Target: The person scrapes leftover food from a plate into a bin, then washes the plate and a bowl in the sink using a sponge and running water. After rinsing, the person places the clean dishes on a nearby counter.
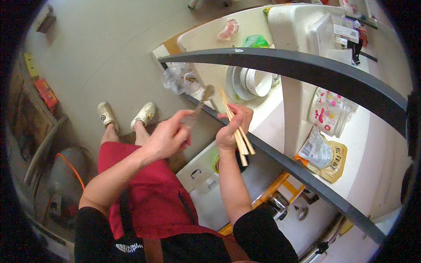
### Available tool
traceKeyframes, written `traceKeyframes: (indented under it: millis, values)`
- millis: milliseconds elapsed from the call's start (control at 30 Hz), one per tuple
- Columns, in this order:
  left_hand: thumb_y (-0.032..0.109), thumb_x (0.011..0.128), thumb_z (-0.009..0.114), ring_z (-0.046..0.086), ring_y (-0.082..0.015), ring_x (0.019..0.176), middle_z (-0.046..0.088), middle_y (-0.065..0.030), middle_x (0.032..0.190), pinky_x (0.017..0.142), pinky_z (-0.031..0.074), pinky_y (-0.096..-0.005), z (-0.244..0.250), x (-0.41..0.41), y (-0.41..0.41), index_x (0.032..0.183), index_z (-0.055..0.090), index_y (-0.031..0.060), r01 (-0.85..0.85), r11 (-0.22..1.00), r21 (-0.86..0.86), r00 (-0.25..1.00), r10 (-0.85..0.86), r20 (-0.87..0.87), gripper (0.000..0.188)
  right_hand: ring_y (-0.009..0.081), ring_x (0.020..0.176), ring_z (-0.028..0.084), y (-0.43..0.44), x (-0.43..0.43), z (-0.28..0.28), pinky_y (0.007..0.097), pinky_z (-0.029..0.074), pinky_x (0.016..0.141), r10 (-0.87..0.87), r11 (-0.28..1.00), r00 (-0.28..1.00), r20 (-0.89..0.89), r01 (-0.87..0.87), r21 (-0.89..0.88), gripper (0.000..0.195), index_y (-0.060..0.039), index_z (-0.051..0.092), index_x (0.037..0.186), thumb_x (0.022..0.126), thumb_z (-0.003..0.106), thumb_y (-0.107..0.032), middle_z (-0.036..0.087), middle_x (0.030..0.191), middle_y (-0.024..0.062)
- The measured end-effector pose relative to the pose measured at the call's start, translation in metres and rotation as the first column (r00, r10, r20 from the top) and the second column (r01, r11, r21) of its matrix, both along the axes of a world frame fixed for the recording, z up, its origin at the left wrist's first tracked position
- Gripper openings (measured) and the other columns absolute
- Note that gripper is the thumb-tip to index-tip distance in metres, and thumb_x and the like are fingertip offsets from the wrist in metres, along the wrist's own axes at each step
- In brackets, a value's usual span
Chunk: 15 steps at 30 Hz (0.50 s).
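Note:
My left hand (172, 133) grips the handle of a metal spoon (208, 93), which is blurred; its bowl points up and away from me. Close by on the right, my right hand (236, 126) holds a bundle of several pale wooden chopsticks (242, 144). The bundle slants, with its narrow tips close to the spoon's bowl and the thicker ends over my wrist. Beyond my right hand, white bowls (263, 86) sit nested on a larger white dish on a white surface. A crumpled clear plastic bag (177, 80) lies past the spoon.
Dark metal bars (283, 57) of a rack cross before the white surface. To the right are a flower-patterned clear jar (329, 110) and a printed pouch (324, 156). Green plastic (256, 41) lies farther back. A white cabinet (210, 194) is below; a grey tank (70, 174) stands at left.

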<state>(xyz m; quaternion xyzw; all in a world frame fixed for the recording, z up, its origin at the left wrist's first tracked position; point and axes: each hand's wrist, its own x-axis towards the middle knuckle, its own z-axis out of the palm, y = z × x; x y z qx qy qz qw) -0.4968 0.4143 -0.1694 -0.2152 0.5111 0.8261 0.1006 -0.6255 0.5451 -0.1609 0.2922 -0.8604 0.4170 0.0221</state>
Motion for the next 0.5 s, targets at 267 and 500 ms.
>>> traceKeyframes:
  millis: [267, 500]
  values:
    - [0.006, 0.082, 0.040, 0.062, -0.0194, 0.065, 0.061, -0.0132, 0.084, 0.055, 0.050, -0.0325, -0.012, -0.053, 0.044, 0.109, 0.038, 0.0004, 0.031, 0.993, -0.114, 0.998, -0.038, -0.058, 0.027, 0.0202, 0.083, 0.046, 0.021, 0.008, -0.019, 0.0310, 0.044, 0.074, -0.116, 0.986, 0.980, -0.164, 0.133, 0.100, 0.020, -0.0015, 0.059, 0.088, 0.086, 0.051, -0.020, 0.039, 0.092, 0.0094]
    - [0.010, 0.083, 0.042, 0.060, -0.0356, 0.073, 0.061, -0.0184, 0.086, 0.065, 0.049, -0.0417, -0.042, -0.125, 0.058, 0.107, 0.041, -0.0013, -0.032, 0.948, -0.317, 0.999, 0.041, 0.023, 0.026, 0.0201, 0.077, 0.047, 0.020, -0.049, -0.062, 0.0299, 0.042, 0.066, -0.366, 0.928, 0.924, -0.113, 0.353, -0.122, 0.008, -0.0012, 0.059, 0.083, 0.081, 0.058, -0.009, 0.046, 0.082, 0.0108]
